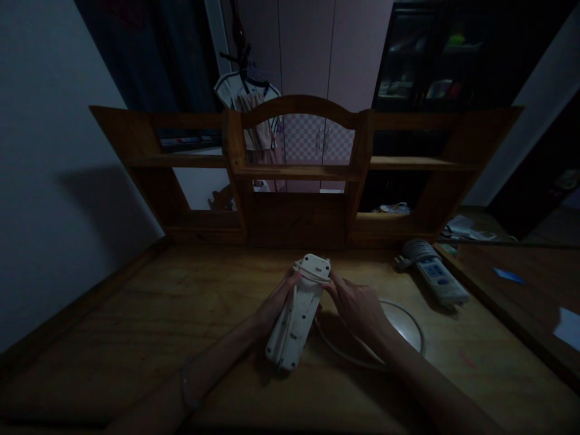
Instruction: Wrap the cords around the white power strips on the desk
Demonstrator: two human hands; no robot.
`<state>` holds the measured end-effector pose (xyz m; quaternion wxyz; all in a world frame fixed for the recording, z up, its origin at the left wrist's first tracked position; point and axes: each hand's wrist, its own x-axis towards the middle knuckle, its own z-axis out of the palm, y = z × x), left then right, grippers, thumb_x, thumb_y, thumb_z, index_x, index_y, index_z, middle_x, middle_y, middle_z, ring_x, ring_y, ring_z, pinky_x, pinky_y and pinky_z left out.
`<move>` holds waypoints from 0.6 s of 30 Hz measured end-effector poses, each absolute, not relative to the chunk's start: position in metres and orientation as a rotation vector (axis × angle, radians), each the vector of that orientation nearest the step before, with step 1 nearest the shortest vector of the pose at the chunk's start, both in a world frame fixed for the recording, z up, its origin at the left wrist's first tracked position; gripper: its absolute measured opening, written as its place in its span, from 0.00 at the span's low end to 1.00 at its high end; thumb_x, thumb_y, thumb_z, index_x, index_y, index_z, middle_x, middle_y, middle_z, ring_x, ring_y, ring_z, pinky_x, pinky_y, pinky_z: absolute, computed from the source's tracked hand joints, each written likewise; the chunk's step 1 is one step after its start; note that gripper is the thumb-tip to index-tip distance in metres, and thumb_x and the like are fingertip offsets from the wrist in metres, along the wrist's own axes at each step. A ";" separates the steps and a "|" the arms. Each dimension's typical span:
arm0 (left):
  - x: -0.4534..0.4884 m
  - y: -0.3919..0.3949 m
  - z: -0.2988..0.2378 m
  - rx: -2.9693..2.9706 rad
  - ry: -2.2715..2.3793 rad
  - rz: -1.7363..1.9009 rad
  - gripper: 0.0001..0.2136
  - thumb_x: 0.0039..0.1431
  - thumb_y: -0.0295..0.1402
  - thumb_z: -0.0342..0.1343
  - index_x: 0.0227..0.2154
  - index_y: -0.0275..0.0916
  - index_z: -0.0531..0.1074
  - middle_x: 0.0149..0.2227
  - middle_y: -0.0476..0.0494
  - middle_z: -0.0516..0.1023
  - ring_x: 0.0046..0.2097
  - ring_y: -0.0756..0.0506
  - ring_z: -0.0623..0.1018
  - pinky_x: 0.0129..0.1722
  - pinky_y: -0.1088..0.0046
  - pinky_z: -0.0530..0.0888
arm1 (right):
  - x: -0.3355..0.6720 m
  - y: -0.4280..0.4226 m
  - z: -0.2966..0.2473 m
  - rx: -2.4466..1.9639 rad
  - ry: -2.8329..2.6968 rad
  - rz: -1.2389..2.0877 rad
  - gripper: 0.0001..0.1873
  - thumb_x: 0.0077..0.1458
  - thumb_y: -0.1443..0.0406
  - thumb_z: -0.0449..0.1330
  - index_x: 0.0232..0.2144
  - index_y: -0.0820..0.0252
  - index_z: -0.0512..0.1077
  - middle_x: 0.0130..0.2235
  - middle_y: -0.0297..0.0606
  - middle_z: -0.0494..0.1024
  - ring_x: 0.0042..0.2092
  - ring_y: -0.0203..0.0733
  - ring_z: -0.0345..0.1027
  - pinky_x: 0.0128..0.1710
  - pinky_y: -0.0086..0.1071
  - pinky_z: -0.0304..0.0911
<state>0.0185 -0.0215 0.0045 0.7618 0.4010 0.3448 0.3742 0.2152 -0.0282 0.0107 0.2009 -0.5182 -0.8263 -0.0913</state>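
Left hand (278, 302) clasping the white power strip (299, 326), back facing up, and the right hand (357, 301) is right at the cord (312, 277) wrapped near its far end! Loose cord loops over the wooden desk (194, 290) by the right forearm (408, 356), with a second power strip (438, 279) lying off to the right.

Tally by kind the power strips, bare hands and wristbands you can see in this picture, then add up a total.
Power strips: 2 (held power strip; power strip lying at the right)
Bare hands: 2 (left hand; right hand)
Wristbands: 1 (wristband on the left arm)
Total: 5
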 end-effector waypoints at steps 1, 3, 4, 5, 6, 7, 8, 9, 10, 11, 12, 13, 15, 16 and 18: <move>0.018 -0.020 0.003 0.822 0.709 0.757 0.32 0.56 0.57 0.46 0.47 0.31 0.70 0.34 0.36 0.80 0.29 0.44 0.79 0.28 0.72 0.74 | 0.216 -0.028 0.011 -1.444 -2.297 -0.252 0.19 0.68 0.55 0.41 0.46 0.59 0.66 0.36 0.41 0.80 0.28 0.41 0.74 0.21 0.30 0.44; 0.016 -0.018 0.000 0.753 0.627 0.683 0.33 0.56 0.58 0.44 0.46 0.29 0.71 0.37 0.33 0.79 0.32 0.42 0.80 0.32 0.68 0.76 | 0.217 -0.026 0.011 -1.435 -2.276 -0.254 0.19 0.68 0.56 0.40 0.45 0.60 0.66 0.34 0.40 0.80 0.27 0.41 0.74 0.22 0.30 0.44; 0.015 -0.016 -0.001 0.738 0.597 0.666 0.33 0.57 0.58 0.44 0.46 0.29 0.71 0.38 0.32 0.79 0.33 0.41 0.80 0.34 0.66 0.76 | 0.217 -0.026 0.012 -1.434 -2.270 -0.253 0.19 0.68 0.56 0.40 0.44 0.60 0.66 0.33 0.40 0.80 0.27 0.40 0.73 0.22 0.30 0.43; 0.014 -0.016 -0.002 0.738 0.576 0.659 0.32 0.57 0.57 0.45 0.46 0.30 0.71 0.39 0.32 0.79 0.34 0.40 0.80 0.36 0.64 0.76 | 0.217 -0.026 0.012 -1.436 -2.264 -0.250 0.19 0.68 0.56 0.40 0.44 0.60 0.66 0.32 0.39 0.80 0.26 0.40 0.73 0.21 0.30 0.43; 0.012 -0.015 -0.003 0.754 0.561 0.658 0.30 0.58 0.55 0.46 0.47 0.30 0.70 0.39 0.32 0.78 0.35 0.40 0.80 0.37 0.62 0.76 | 0.217 -0.026 0.012 -1.440 -2.261 -0.243 0.19 0.68 0.56 0.40 0.42 0.60 0.66 0.31 0.39 0.80 0.26 0.40 0.73 0.21 0.30 0.43; 0.011 -0.015 -0.003 0.787 0.551 0.664 0.27 0.58 0.52 0.48 0.47 0.31 0.69 0.40 0.32 0.78 0.36 0.40 0.80 0.38 0.62 0.76 | 0.217 -0.026 0.012 -1.447 -2.257 -0.235 0.20 0.68 0.56 0.40 0.42 0.60 0.66 0.31 0.39 0.80 0.26 0.40 0.73 0.21 0.30 0.42; 0.010 -0.015 -0.003 0.832 0.543 0.677 0.24 0.58 0.48 0.52 0.48 0.33 0.68 0.40 0.33 0.78 0.36 0.40 0.80 0.37 0.63 0.76 | 0.217 -0.026 0.012 -1.453 -2.254 -0.226 0.20 0.68 0.56 0.40 0.42 0.60 0.67 0.31 0.39 0.80 0.26 0.39 0.72 0.21 0.30 0.42; 0.009 -0.016 -0.004 0.883 0.537 0.697 0.22 0.57 0.43 0.55 0.50 0.35 0.67 0.40 0.34 0.78 0.36 0.41 0.80 0.36 0.64 0.76 | 0.217 -0.026 0.012 -1.461 -2.252 -0.219 0.20 0.68 0.56 0.40 0.43 0.60 0.67 0.32 0.40 0.80 0.26 0.39 0.72 0.21 0.30 0.42; 0.008 -0.017 -0.004 0.934 0.536 0.720 0.22 0.55 0.39 0.58 0.51 0.37 0.65 0.40 0.36 0.78 0.36 0.42 0.80 0.35 0.66 0.76 | 0.218 -0.026 0.011 -1.470 -2.250 -0.217 0.20 0.68 0.55 0.40 0.44 0.59 0.67 0.33 0.40 0.80 0.26 0.39 0.73 0.21 0.30 0.42; 0.008 -0.018 -0.004 0.978 0.538 0.745 0.24 0.53 0.36 0.59 0.53 0.39 0.63 0.40 0.37 0.78 0.35 0.42 0.80 0.34 0.67 0.76 | 0.218 -0.026 0.011 -1.476 -2.251 -0.216 0.20 0.68 0.55 0.40 0.45 0.59 0.66 0.34 0.40 0.80 0.26 0.40 0.73 0.21 0.30 0.42; 0.008 -0.019 -0.004 1.011 0.549 0.770 0.26 0.52 0.34 0.60 0.54 0.40 0.62 0.40 0.38 0.77 0.34 0.43 0.80 0.32 0.68 0.75 | 0.218 -0.025 0.011 -1.480 -2.252 -0.214 0.20 0.68 0.55 0.40 0.46 0.59 0.66 0.34 0.40 0.80 0.27 0.40 0.73 0.21 0.30 0.43; 0.009 -0.020 -0.004 1.033 0.569 0.791 0.27 0.52 0.33 0.61 0.54 0.41 0.61 0.40 0.39 0.77 0.33 0.44 0.79 0.32 0.69 0.75 | 0.218 -0.025 0.011 -1.481 -2.255 -0.206 0.20 0.68 0.56 0.40 0.47 0.58 0.66 0.35 0.40 0.80 0.27 0.40 0.73 0.22 0.30 0.43; 0.012 -0.021 -0.004 1.060 0.624 0.825 0.27 0.52 0.34 0.61 0.55 0.41 0.60 0.39 0.39 0.76 0.33 0.44 0.79 0.31 0.70 0.75 | 0.219 -0.025 0.012 -1.478 -2.259 -0.172 0.19 0.68 0.56 0.40 0.47 0.58 0.65 0.36 0.41 0.80 0.29 0.40 0.74 0.22 0.30 0.44; 0.013 -0.022 -0.004 1.074 0.649 0.840 0.28 0.52 0.35 0.61 0.55 0.41 0.60 0.39 0.40 0.76 0.32 0.45 0.79 0.30 0.70 0.75 | 0.219 -0.025 0.012 -1.475 -2.262 -0.150 0.19 0.68 0.56 0.40 0.47 0.58 0.65 0.37 0.41 0.80 0.30 0.41 0.74 0.23 0.29 0.45; 0.016 -0.022 -0.003 1.107 0.691 0.859 0.29 0.53 0.36 0.61 0.56 0.41 0.58 0.38 0.40 0.76 0.32 0.45 0.78 0.29 0.71 0.75 | 0.219 -0.026 0.013 -1.475 -2.265 -0.120 0.18 0.68 0.56 0.40 0.47 0.58 0.65 0.38 0.41 0.80 0.30 0.41 0.74 0.23 0.29 0.46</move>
